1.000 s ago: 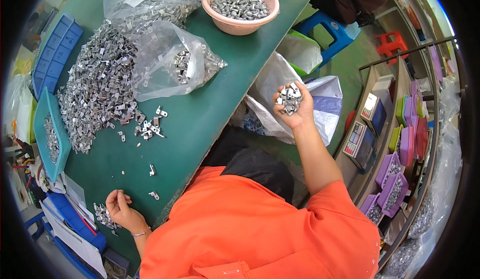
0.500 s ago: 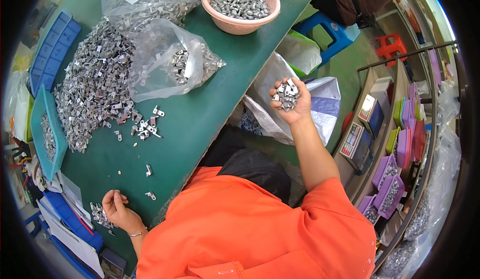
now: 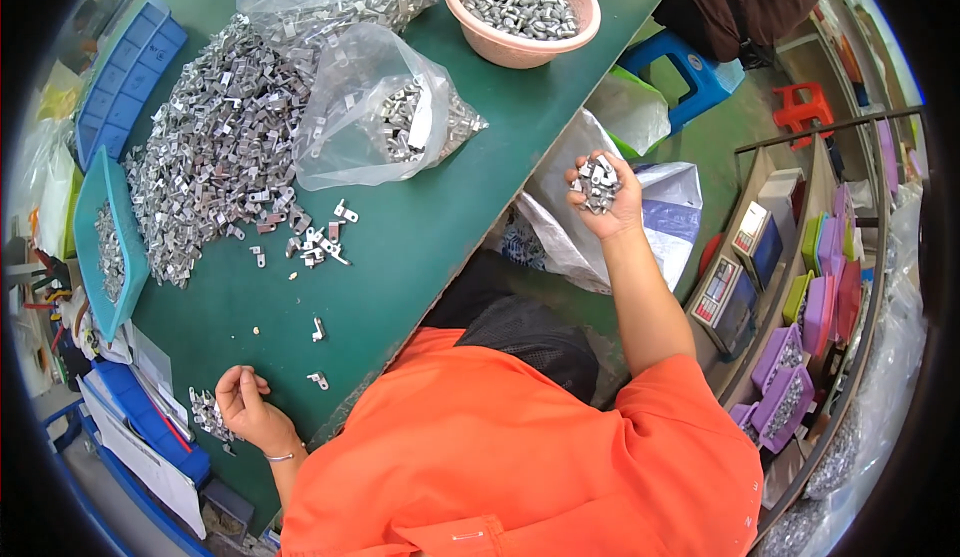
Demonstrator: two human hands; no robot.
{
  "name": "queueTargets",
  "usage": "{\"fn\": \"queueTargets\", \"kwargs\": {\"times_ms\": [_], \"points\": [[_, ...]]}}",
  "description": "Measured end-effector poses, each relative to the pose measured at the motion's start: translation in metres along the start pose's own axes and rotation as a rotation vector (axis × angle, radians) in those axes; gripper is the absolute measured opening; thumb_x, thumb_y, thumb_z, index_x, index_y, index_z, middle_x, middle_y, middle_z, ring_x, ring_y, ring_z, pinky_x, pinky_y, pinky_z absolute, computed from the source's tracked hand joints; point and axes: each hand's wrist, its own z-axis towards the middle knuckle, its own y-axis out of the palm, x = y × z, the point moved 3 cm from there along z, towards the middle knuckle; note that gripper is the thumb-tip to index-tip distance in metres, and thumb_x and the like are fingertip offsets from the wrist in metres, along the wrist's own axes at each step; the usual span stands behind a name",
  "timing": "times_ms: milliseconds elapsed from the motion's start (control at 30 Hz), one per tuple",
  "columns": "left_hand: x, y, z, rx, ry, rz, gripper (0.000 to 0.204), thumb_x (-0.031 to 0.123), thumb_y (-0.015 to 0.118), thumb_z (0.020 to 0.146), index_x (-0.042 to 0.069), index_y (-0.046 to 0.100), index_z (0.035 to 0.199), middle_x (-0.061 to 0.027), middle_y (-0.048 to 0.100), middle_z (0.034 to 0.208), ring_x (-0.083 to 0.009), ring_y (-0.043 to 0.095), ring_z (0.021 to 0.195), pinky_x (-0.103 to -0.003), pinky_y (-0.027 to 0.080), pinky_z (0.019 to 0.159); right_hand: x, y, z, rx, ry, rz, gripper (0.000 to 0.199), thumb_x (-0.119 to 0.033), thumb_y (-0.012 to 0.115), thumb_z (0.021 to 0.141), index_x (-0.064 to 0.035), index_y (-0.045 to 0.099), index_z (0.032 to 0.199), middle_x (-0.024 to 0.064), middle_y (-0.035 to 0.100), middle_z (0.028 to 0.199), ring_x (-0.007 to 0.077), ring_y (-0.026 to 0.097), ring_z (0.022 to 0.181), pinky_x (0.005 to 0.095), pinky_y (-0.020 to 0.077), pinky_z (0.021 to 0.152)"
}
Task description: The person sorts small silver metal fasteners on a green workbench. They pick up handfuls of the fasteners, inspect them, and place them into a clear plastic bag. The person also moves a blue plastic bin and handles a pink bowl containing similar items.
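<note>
My right hand is raised off the table's edge, fingers curled up around a heap of small bent metal brackets. Below it stands an open white woven sack. My left hand rests low over the green table, its thumb and fingers drawn together; whatever may be between them is hidden. Beside it lies a small cluster of metal brackets. A large pile of similar brackets covers the table's far left, with a few loose brackets at its near edge.
A clear plastic bag holding brackets lies near the pile. A pink bowl contains rounded metal pieces. A turquoise tray and a blue divided tray line the left. Blue stool, red stool and purple bins are right.
The whole view has shifted, so the table and things on it appear farther right. Both hands keep nearly the same pose, the right one still full of brackets.
</note>
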Motion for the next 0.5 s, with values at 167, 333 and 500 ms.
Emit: {"fn": "queueTargets", "kwargs": {"times_ms": [167,333,500], "points": [[-0.001,0.0,0.001,0.002,0.003,-0.018,0.009,-0.001,0.055,0.09,-0.001,0.058,0.098,-0.0077,0.062,0.086,-0.0091,0.052,0.066,-0.02,0.041,0.058,0.001,-0.008,0.008,0.056,-0.043,0.004,0.014,-0.024,0.058,0.082,-0.0107,0.061,0.083,0.01,0.064,0.088,0.0301,0.059,0.082,0.0364,0.0441,0.054],[0.001,0.001,0.0,0.005,0.0,-0.03,0.009,-0.001,0.055,0.09,-0.001,0.059,0.098,-0.0079,0.061,0.087,-0.0094,0.052,0.067,-0.02,0.041,0.058,-0.006,-0.019,0.026,0.043,-0.073,-0.091,0.012,-0.019,0.059,0.079,-0.0087,0.062,0.083,0.014,0.066,0.094,0.0312,0.061,0.088,0.0401,0.0493,0.064],[0.001,0.0,-0.002,0.072,-0.026,0.019,0.009,-0.003,0.058,0.087,-0.001,0.059,0.096,-0.0071,0.062,0.081,-0.01,0.053,0.063,-0.021,0.043,0.057,-0.017,-0.042,0.051,0.116,-0.258,-0.335,0.019,-0.007,0.063,0.072,-0.0022,0.061,0.09,0.0198,0.066,0.097,0.0315,0.06,0.092,0.041,0.0463,0.088]]}}
